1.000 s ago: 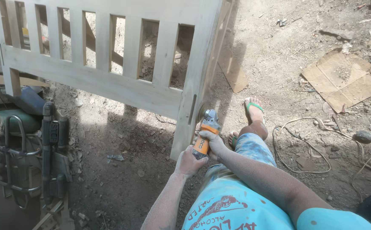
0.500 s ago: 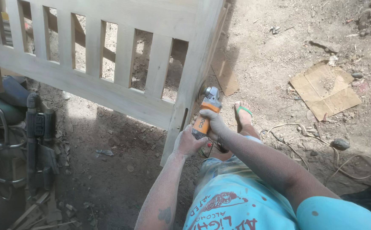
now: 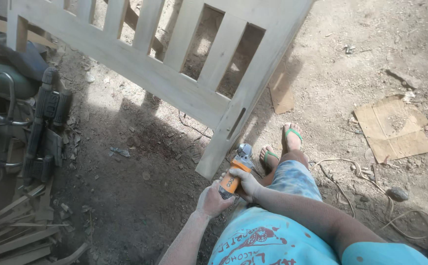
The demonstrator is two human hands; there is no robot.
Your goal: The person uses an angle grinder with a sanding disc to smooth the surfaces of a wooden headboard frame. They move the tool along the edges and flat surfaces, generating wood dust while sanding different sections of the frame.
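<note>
The person holds an orange angle grinder [image 3: 233, 172] with both hands. The right hand [image 3: 246, 184] is closed around the orange body of the tool, and the left hand [image 3: 213, 200] is closed around its lower end, just behind and below the right one. The two hands touch each other on the tool. The grey metal head of the grinder points away from the hands, up toward the lower end of a pale wooden post [image 3: 243, 118]. The head is very near the edge of this post, but it is not possible to tell if it touches the wood.

The post is the side of a large slatted wooden frame [image 3: 140, 68], which stands tilted on the dirt ground [image 3: 140, 196] and reaches far up and to the left of the hands. A narrow dark slot is cut in the post, a little above the grinder.

Just to the right of the hands are the person's knee and two feet in green sandals [image 3: 292, 133]. Further right, a light cord [image 3: 351, 186] lies in loops on the ground, and beyond it a flat piece of cardboard [image 3: 393, 130]. Well to the left of the hands there are dark metal tools [image 3: 44, 132], and below them some thin wood strips [image 3: 13, 230].
</note>
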